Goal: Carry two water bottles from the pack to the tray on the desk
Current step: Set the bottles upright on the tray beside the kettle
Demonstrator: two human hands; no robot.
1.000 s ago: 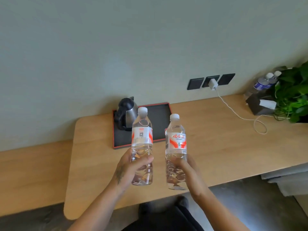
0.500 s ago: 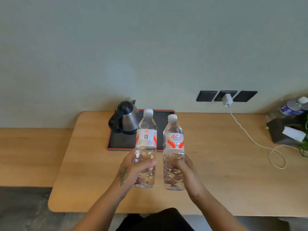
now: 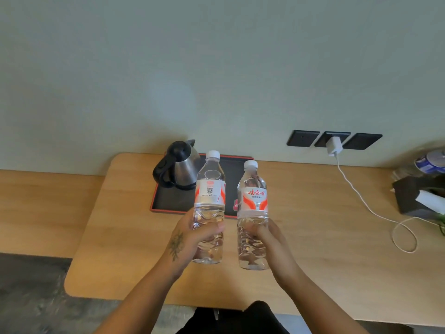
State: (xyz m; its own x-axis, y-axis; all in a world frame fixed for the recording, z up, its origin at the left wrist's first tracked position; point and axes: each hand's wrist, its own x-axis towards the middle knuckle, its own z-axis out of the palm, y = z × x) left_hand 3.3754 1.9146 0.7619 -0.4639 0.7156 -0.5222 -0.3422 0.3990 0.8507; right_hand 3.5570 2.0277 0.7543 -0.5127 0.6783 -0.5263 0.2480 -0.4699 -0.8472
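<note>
A: Nearest, what do the hands have?

B: The left hand has its fingers clamped round the lower body of the left bottle. The right hand is wrapped the same way round the right bottle. Both bottles are upright, capped, close together but apart, and held in the air above the bench.

A: And the tray?

B: The tray lies just beyond the bottles, against the far wall: black with a red rim. A kettle stands on its left part; the right part looks free, though the bottles hide much of it.

A: What could go wrong?

B: I judge the kettle to be the main obstacle. If the left bottle goes down too far left, it may knock the kettle or its handle. The bottles are soft and ribbed, so a hard squeeze may dent them, and a base landing on the red rim would leave a bottle tilted and liable to fall. Setting both down together in a tight space may also knock one against the other.

A: Anything else about?

B: Farther right, a white charger sits in a wall socket, and its cable trails over the bench into a loop. At the far right stand a dark box and another bottle. All are well apart from the tray.
</note>
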